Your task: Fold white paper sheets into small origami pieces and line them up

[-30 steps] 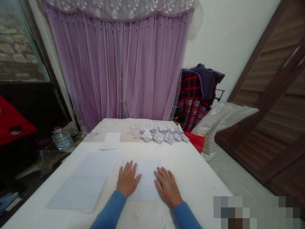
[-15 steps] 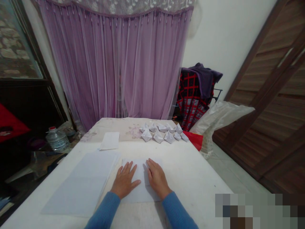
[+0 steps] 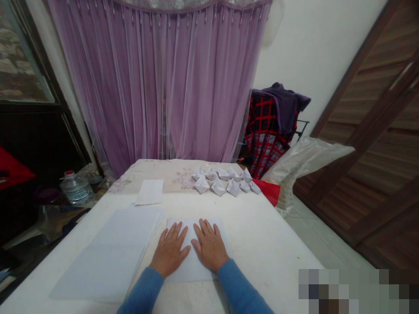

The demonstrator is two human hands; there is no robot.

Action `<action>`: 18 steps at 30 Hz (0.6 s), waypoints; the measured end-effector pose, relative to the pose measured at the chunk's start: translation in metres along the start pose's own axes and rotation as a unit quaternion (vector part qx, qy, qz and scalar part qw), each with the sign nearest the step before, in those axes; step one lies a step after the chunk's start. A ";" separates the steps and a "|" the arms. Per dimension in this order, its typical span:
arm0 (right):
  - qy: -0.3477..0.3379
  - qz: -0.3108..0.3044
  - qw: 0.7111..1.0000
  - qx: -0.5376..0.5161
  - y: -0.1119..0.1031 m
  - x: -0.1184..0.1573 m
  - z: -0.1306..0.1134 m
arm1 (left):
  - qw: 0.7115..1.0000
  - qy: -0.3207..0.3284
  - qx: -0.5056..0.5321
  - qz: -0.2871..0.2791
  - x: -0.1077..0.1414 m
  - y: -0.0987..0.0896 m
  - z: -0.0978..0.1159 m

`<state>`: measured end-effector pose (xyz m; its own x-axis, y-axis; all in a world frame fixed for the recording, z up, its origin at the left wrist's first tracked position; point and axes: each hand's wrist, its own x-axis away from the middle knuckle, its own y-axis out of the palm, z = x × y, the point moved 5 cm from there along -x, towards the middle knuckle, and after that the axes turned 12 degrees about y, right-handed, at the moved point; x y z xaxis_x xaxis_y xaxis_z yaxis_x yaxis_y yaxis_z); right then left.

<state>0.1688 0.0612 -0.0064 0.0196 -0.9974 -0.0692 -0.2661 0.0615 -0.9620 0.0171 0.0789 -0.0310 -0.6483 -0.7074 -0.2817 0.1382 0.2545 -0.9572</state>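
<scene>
The left hand [image 3: 169, 249] and the right hand [image 3: 210, 245] are held open and palm down, with the fingers spread, and both are laid flat on a white paper sheet [image 3: 221, 231]. Nothing is gripped by either hand, and no fold or lifted edge is seen beneath the palms. The two hands are set just apart, with their thumbs turned toward each other, and the blue knit sleeves [image 3: 240, 285] are seen reaching in from the bottom of the view. The sheet is lying flat on a white-covered table [image 3: 262, 237], near the table's front edge. Just to the left of the sheet, a wide stack of white paper [image 3: 108, 253] is lying, and a small white paper rectangle [image 3: 149, 192] is placed beyond the gap between the two. Farther beyond the sheet, a cluster of folded white paper boats [image 3: 225, 183] is set out in two rough rows on a pale floral cloth [image 3: 163, 170]. Beyond and to the right of the sheet, past the table's edge, a red plastic bag [image 3: 271, 192] and a white woven sack [image 3: 304, 161] are seen, with a red-and-black checked cloth [image 3: 265, 131] behind them. A plastic water jug [image 3: 76, 189] is standing well to the left of the sheet, off the table. A sheer purple curtain [image 3: 157, 83] is hung far beyond the sheet, and a brown wooden door [image 3: 369, 131] is seen well to its right.
</scene>
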 end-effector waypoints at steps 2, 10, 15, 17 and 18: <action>0.013 -0.013 1.000 0.009 -0.001 0.000 0.009 | 1.000 -0.002 0.001 -0.023 -0.001 -0.002 0.000; 0.077 -0.048 0.995 0.046 -0.013 0.003 0.058 | 0.996 -0.027 0.034 -0.075 -0.003 -0.016 0.001; 0.081 -0.049 0.993 0.064 -0.018 0.005 0.057 | 0.993 -0.094 0.031 -0.066 -0.021 -0.031 0.018; 0.081 -0.047 0.993 0.068 -0.018 0.005 0.056 | 0.992 -0.109 0.028 -0.051 -0.034 -0.034 0.036; 0.081 -0.046 0.993 0.069 -0.018 0.006 0.056 | 0.992 -0.109 0.036 -0.041 -0.042 -0.033 0.045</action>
<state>0.2273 0.0567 -0.0038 -0.1200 -0.9914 0.0526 -0.1357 -0.0361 -0.9901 0.0736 0.0702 0.0095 -0.4825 -0.8521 -0.2028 0.1506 0.1474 -0.9775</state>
